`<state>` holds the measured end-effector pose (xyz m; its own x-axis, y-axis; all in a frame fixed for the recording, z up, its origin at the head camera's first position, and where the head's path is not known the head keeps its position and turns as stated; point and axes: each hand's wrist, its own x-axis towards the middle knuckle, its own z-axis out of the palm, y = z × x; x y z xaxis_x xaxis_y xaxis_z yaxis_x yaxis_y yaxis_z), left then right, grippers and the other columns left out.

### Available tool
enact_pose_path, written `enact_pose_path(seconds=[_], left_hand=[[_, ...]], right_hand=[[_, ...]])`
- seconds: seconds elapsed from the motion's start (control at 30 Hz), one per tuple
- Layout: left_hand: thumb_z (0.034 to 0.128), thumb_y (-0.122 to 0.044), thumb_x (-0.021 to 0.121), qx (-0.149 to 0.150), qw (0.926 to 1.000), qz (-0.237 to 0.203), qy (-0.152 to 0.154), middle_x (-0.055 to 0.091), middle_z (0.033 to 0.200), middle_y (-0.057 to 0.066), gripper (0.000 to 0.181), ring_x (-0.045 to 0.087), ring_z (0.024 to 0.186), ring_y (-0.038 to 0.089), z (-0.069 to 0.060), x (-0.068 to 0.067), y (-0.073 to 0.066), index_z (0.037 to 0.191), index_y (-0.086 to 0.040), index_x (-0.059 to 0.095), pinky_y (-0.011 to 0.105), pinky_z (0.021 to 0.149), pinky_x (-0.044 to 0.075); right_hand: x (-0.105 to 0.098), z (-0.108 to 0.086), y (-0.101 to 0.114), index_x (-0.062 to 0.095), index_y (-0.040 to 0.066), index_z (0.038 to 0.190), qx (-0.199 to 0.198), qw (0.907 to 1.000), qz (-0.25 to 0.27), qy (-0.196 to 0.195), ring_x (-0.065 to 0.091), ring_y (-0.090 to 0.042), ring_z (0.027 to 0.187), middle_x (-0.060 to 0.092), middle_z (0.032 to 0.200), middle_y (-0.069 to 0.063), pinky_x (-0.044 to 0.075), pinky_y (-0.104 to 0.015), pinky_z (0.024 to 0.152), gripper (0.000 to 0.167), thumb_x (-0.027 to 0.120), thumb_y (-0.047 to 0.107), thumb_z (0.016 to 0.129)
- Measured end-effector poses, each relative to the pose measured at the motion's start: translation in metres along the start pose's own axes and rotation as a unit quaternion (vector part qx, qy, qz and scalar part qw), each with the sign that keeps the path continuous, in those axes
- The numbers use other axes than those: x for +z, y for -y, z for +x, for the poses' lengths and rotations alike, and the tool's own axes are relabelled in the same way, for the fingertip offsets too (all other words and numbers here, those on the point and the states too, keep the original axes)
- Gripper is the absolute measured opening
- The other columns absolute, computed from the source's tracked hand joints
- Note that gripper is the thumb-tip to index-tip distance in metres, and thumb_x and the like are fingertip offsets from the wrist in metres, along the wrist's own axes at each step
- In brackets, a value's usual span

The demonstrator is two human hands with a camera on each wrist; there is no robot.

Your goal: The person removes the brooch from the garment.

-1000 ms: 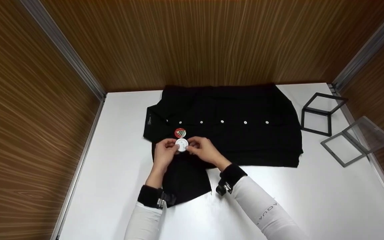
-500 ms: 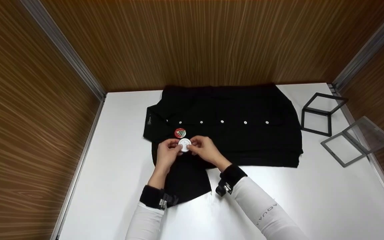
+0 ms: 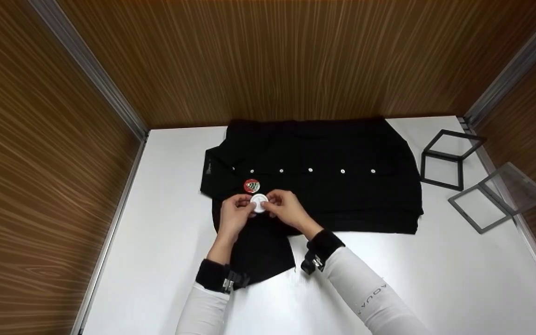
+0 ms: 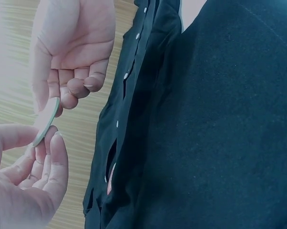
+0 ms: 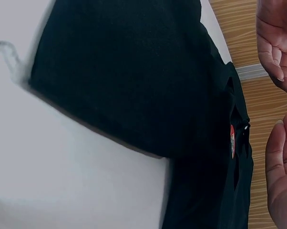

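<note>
white round flat disc (image 3: 259,200) sits between the left hand (image 3: 234,215) and right hand (image 3: 288,209) (both extended forward, loosely curled), each pinching its edge.

The left hand (image 3: 234,214) and right hand (image 3: 288,208) pinch close together, fingers (image 3: 240,197) curled. Both forearms (image 3: 372,291) reach forward, angling inward.

The white table (image 3: 165,232) carries a black shirt (image 3: 342,197) — plus a black frame (image 3: 442,155), a grey frame (image 3: 496,200).
</note>
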<state>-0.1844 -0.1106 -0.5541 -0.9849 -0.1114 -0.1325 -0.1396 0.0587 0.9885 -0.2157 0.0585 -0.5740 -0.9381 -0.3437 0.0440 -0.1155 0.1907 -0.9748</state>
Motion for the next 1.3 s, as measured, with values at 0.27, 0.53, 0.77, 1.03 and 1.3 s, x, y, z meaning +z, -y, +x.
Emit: enact_pose_path(seconds=[0.27,0.53,0.77,1.03,1.3], left_hand=[[0.0852,0.005,0.067,0.011,0.9999,0.008,-0.011,0.065,0.086,0.013,0.019,0.062,0.073,0.015,-0.0003,0.0014,0.0004,0.103,0.011,0.066,0.033,0.066,0.058],[0.0835,0.005,0.068,0.021,0.9997,0.002,-0.011,0.065,0.083,0.012,0.018,0.063,0.069,0.016,-0.0007,0.0033,0.0007,0.101,0.012,0.066,0.032,0.065,0.058],[0.0842,0.006,0.067,0.024,0.9997,0.009,-0.001,0.066,0.088,0.021,0.020,0.064,0.071,0.019,-0.0035,0.0050,-0.0043,0.102,0.016,0.065,0.039,0.068,0.059],[0.0830,0.004,0.070,0.025,0.9995,0.014,-0.010,0.067,0.082,0.015,0.019,0.065,0.067,0.017,-0.0029,0.0086,0.0015,0.100,0.012,0.067,0.030,0.064,0.058],[0.0822,0.005,0.069,0.028,0.9994,0.015,-0.011,0.067,0.081,0.013,0.018,0.063,0.067,0.014,-0.0041,0.0070,0.0012,0.098,0.012,0.067,0.029,0.062,0.057]], right_hand=[[0.0001,0.0014,-0.0003,0.064,-0.008,0.091,0.011,0.9998,0.014,-0.007,0.061,-0.033,0.060,0.063,0.072,-0.001,0.056,-0.045,0.058,0.010,0.070,0.000,0.088],[-0.0011,0.0007,0.0023,0.064,-0.002,0.087,0.027,0.9991,0.033,-0.009,0.055,-0.014,0.053,0.061,0.067,0.001,0.048,-0.027,0.051,0.007,0.069,0.003,0.087],[-0.0033,-0.0019,0.0075,0.063,-0.002,0.086,0.035,0.9986,0.040,-0.006,0.054,-0.015,0.051,0.059,0.064,0.002,0.049,-0.031,0.051,0.007,0.069,0.003,0.087],[-0.0039,-0.0009,0.0021,0.063,-0.002,0.086,0.048,0.9978,0.044,-0.011,0.052,-0.015,0.051,0.058,0.064,0.000,0.045,-0.027,0.049,0.007,0.068,0.003,0.087],[-0.0020,-0.0005,0.0009,0.063,0.000,0.084,0.050,0.9974,0.051,-0.009,0.052,-0.013,0.050,0.057,0.063,0.001,0.045,-0.026,0.048,0.006,0.068,0.002,0.086]])
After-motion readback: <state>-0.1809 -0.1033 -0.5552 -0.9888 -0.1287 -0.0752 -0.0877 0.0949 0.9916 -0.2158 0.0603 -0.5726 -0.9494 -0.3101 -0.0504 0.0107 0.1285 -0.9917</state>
